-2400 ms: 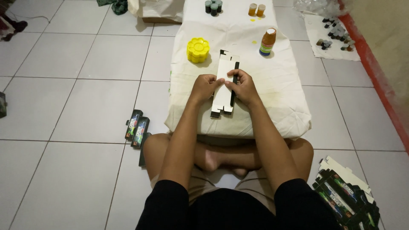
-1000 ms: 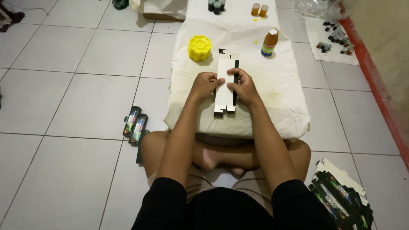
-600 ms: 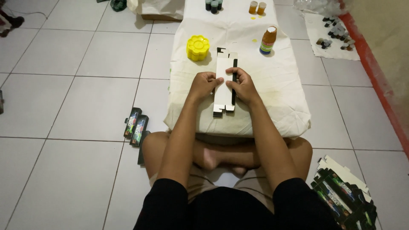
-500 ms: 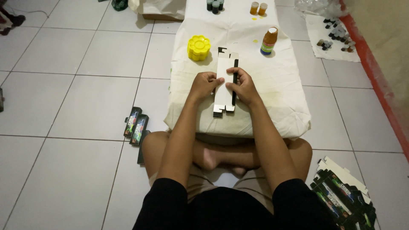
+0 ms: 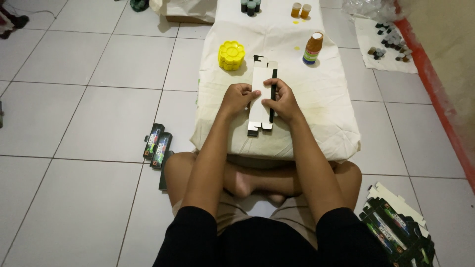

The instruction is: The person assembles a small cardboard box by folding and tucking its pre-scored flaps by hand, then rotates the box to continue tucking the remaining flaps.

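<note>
Flat carton blank under both my hands, on the cloth-covered low table.

White tiled floor (image 5: 74, 113) all round; I sit cross-legged at the low table (image 5: 316, 99), draped in a stained white cloth. Stack of unfolded dark printed cartons (image 5: 396, 227) on the floor by my right knee; finished dark boxes (image 5: 157, 143) lie left of the table. The unfolded white carton blank (image 5: 261, 81) lies lengthwise mid-table, black strip along its right edge. My left hand (image 5: 237, 99) presses on its left edge, fingers curled down; my right hand (image 5: 282, 101) pins the right side, fingers on the black strip. Yellow flower-shaped palette (image 5: 231, 54) sits just beyond the blank to the left, an orange-capped bottle (image 5: 312, 48) to the right, small vials (image 5: 301, 10) at the far end.
</note>
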